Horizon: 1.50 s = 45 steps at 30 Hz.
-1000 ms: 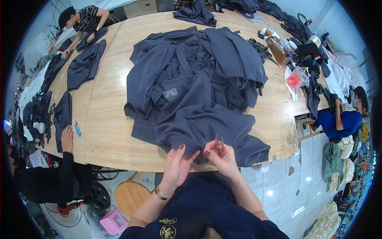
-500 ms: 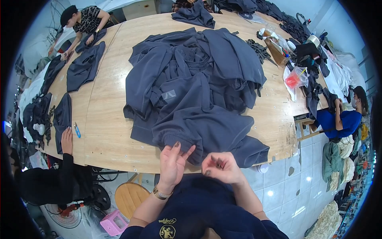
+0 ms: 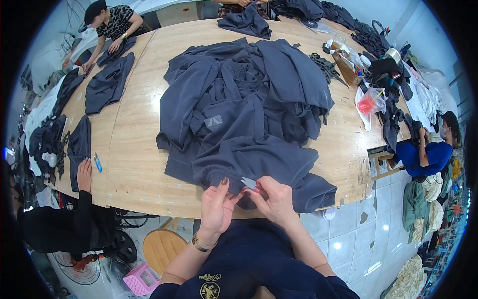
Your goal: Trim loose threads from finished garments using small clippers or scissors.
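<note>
Grey garment (image 3: 249, 154) reaching the near edge of the surface (image 3: 137, 154), with open room at left.
Right hand (image 3: 274, 199) grips snips (image 3: 249, 183), partly hidden; left hand (image 3: 216, 207) touches the garment, whether pinching it I cannot tell.

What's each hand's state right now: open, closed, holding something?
Left hand: at the dark grey garment; whether its grip holds cloth cannot be told.
Right hand: closed, holding small snips.
</note>
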Available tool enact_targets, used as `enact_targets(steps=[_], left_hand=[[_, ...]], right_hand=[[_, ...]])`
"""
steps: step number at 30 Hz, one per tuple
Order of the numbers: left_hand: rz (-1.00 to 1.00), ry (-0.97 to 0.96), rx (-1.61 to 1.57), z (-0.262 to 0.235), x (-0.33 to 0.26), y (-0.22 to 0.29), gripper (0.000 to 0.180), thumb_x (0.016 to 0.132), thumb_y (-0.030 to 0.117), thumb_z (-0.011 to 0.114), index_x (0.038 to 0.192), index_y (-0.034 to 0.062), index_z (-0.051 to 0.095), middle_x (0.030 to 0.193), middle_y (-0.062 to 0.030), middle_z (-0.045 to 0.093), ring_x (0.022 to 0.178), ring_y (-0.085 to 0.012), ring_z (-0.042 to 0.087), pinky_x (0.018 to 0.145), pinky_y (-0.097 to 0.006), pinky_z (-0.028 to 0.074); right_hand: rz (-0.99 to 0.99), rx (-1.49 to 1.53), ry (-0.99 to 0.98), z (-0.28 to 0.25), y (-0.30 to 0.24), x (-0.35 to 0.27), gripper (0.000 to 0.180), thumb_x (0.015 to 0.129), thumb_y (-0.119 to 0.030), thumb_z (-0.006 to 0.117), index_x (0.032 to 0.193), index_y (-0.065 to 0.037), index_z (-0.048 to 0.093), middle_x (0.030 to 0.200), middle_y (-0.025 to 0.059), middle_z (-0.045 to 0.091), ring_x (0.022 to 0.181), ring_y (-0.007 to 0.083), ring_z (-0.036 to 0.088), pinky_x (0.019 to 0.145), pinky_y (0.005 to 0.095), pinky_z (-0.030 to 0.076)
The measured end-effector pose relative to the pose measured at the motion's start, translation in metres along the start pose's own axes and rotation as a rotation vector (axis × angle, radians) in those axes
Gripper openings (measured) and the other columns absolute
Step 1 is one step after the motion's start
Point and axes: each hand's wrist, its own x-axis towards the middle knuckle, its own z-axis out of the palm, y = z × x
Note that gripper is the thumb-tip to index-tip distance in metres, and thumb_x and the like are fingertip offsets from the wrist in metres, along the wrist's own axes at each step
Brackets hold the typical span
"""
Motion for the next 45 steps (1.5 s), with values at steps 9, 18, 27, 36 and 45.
enact_targets(steps=[9,18,27,36,45], left_hand=[[0.01,0.01,-0.015,0.005,-0.001,-0.002,0.023,0.094,0.018,0.048,0.097,-0.0023,0.058,0.099,-0.0112,0.062,0.092,-0.0177,0.06,0.087,-0.034,0.047],[0.006,0.013,-0.002,0.009,0.001,-0.004,0.022,0.095,0.018,0.046,0.098,-0.0013,0.058,0.1,-0.0121,0.063,0.093,-0.0185,0.061,0.087,-0.036,0.049],[0.132,0.061,0.059,0.001,0.002,-0.021,0.018,0.094,0.013,0.048,0.09,0.0001,0.059,0.093,-0.0084,0.063,0.085,-0.0141,0.06,0.08,-0.031,0.05],[0.236,0.12,0.164,-0.007,0.004,-0.035,0.018,0.092,0.012,0.052,0.08,0.0003,0.059,0.087,-0.0074,0.061,0.08,-0.01,0.058,0.076,-0.026,0.05],[0.376,0.219,0.537,-0.014,0.002,-0.043,0.031,0.091,0.015,0.055,0.062,0.0065,0.05,0.062,0.0041,0.049,0.054,-0.0007,0.036,0.048,-0.018,0.031]], right_hand=[[-0.029,-0.068,0.012,0.005,0.003,0.0,0.028,0.078,-0.026,0.066,0.07,-0.006,0.049,0.06,0.0066,0.05,0.047,0.0237,0.052,0.043,0.0309,0.039],[0.167,0.244,0.07,0.006,0.002,0.0,0.023,0.081,-0.019,0.066,0.076,-0.003,0.051,0.057,0.0064,0.046,0.045,0.0149,0.046,0.044,0.0267,0.037],[0.545,0.73,-0.055,0.015,-0.008,0.002,0.01,0.082,-0.007,0.063,0.08,0.0,0.056,0.064,-0.0065,0.051,0.057,-0.0028,0.04,0.048,0.014,0.029],[0.58,0.64,-0.009,0.019,-0.003,-0.002,0.003,0.08,-0.002,0.059,0.08,0.001,0.058,0.064,-0.0057,0.053,0.055,-0.0019,0.041,0.048,0.015,0.029],[0.566,0.734,0.015,0.015,-0.008,-0.001,0.007,0.081,-0.003,0.058,0.083,0.002,0.061,0.061,-0.0063,0.052,0.052,-0.0015,0.041,0.046,0.0163,0.028]])
